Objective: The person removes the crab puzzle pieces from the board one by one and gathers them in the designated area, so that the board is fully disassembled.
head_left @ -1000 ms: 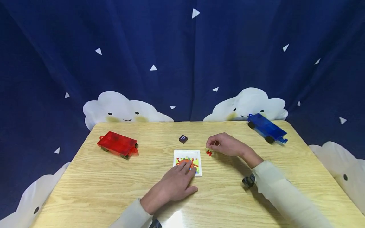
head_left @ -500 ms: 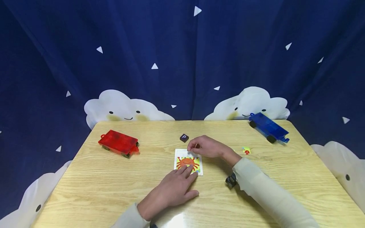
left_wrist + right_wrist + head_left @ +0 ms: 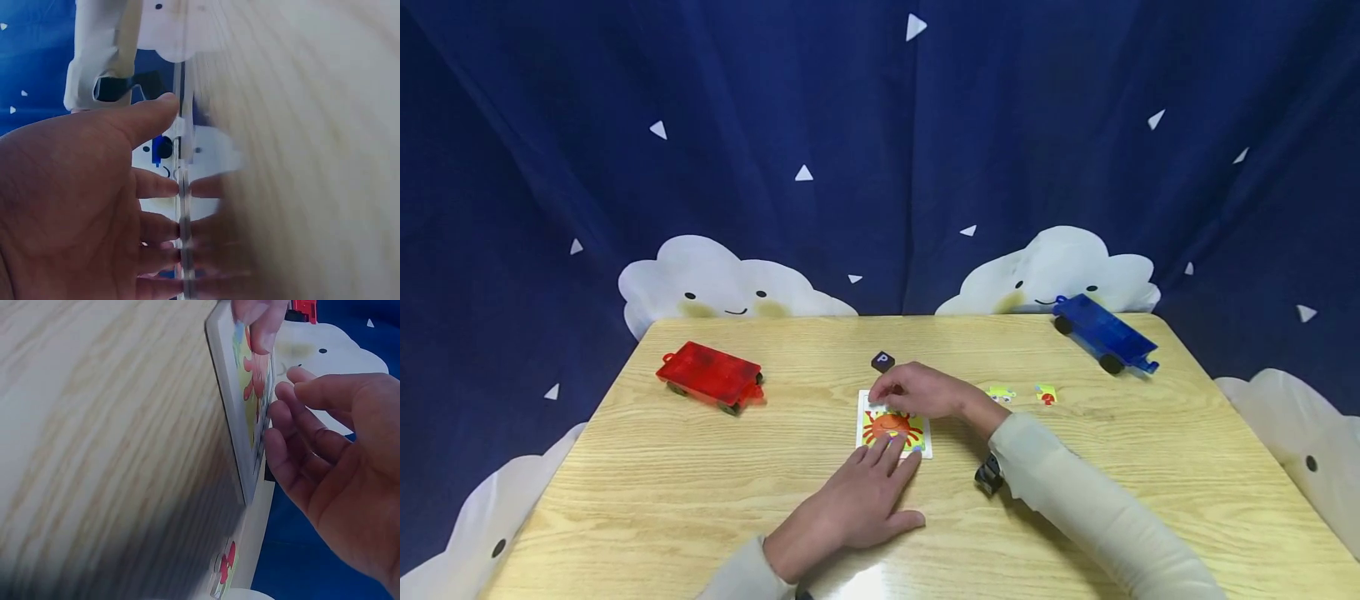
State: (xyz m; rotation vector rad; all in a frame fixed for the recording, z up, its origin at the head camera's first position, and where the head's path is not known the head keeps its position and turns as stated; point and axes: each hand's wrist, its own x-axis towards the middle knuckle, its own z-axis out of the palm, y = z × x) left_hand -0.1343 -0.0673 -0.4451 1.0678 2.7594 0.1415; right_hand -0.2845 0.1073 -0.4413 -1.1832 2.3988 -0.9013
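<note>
A small white-framed crab jigsaw puzzle (image 3: 891, 423) lies in the middle of the wooden table. Flat on its lower part rest the outstretched fingers of my left hand (image 3: 867, 496). My right hand (image 3: 925, 390) is over the puzzle's upper left, thumb and fingers bent together in a pinch on a puzzle piece; the fingers hide the piece itself. In the right wrist view, the right hand (image 3: 337, 437) curls close beside the puzzle's frame (image 3: 232, 406). Two loose puzzle pieces lie to the right: one with eyes (image 3: 1002, 395) and one with a red claw (image 3: 1047, 395).
A black tile marked P (image 3: 883, 361) lies behind the puzzle. A red toy wagon (image 3: 710, 375) stands at the left, a blue one (image 3: 1103, 333) at the back right. Behind the table hangs a dark blue curtain (image 3: 880, 150) with clouds.
My right hand has moved left from a red piece on the table to above the puzzle's upper left. That piece is gone from its spot. The left hand stays on the puzzle.
</note>
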